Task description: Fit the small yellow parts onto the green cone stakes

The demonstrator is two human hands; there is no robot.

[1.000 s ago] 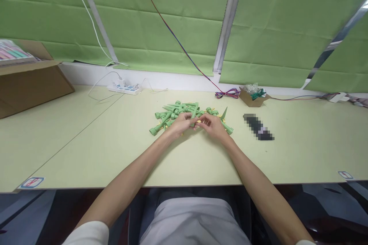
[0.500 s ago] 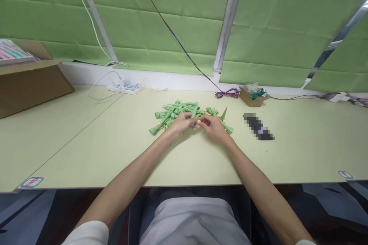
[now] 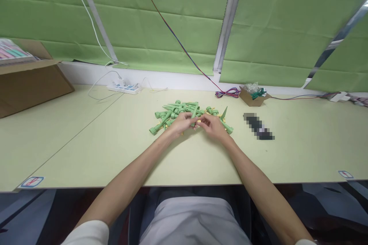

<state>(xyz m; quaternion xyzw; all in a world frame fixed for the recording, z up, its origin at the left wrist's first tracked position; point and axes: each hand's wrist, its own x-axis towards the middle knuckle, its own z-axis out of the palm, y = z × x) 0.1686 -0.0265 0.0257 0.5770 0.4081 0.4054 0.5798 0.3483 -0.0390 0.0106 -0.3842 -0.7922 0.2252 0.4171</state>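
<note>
My left hand (image 3: 183, 123) is closed around a green plastic watering spike (image 3: 194, 111), whose narrow end points up and away from me. Close against it, my right hand (image 3: 212, 125) pinches with thumb and forefinger at the spike's lower end. A small yellow piece showed at those fingertips a moment ago; the fingers now mostly cover it. Behind and around both hands lies a heap of similar green spikes (image 3: 161, 124) with wide sockets. Small yellow pieces (image 3: 207, 111) are scattered among them.
A large cardboard box (image 3: 31, 88) stands at the left. A power strip (image 3: 125, 88) lies along the back. Bundled red-blue wire (image 3: 228, 92) and a small carton (image 3: 253, 99) with clear and green contents sit back right. A blurred dark object (image 3: 258, 127) lies right of the heap.
Both hands stay in nearly the same place on the spike. My right fingertips have shifted slightly, and the yellow piece between them shows less.
</note>
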